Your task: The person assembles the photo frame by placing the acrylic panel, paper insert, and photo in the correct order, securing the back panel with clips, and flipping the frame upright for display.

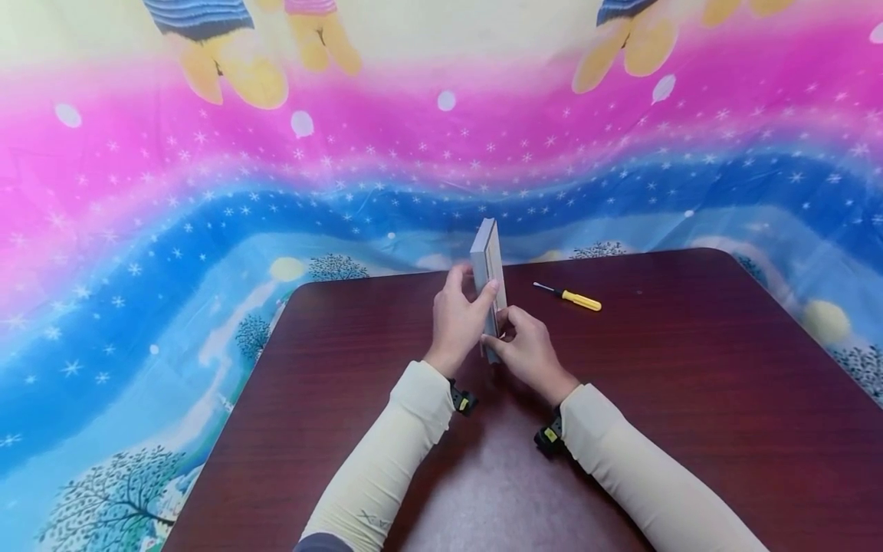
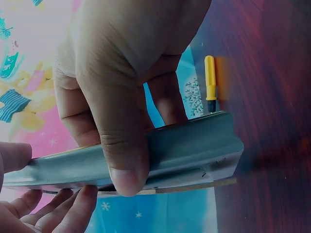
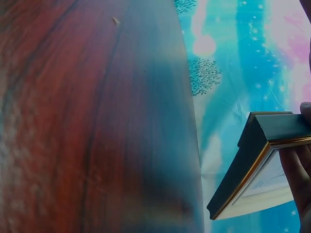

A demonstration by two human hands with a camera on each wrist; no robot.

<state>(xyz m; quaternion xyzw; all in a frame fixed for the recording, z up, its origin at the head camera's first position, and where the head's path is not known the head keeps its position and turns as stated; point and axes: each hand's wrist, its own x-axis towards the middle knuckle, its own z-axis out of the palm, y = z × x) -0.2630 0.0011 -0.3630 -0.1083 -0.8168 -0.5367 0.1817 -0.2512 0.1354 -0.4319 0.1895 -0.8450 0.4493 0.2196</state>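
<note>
A picture frame (image 1: 488, 253) is held up on edge above the table, its thin side turned toward the head camera. My left hand (image 1: 457, 322) grips its left side, the thumb lying across the moulded edge (image 2: 194, 145) in the left wrist view. Lower down, my right hand (image 1: 533, 349) pinches the frame's near part between thumb and fingers. In the right wrist view, the corner of the frame (image 3: 238, 174) shows dark moulding with a gold inner line and a pale picture; only part of a hand shows at that view's right edge.
A yellow-handled screwdriver (image 1: 581, 300) lies on the dark red-brown table (image 1: 690, 368), right of the hands and toward the far edge. Behind the table hangs a colourful printed cloth (image 1: 414, 146), patterned with snowflakes and trees.
</note>
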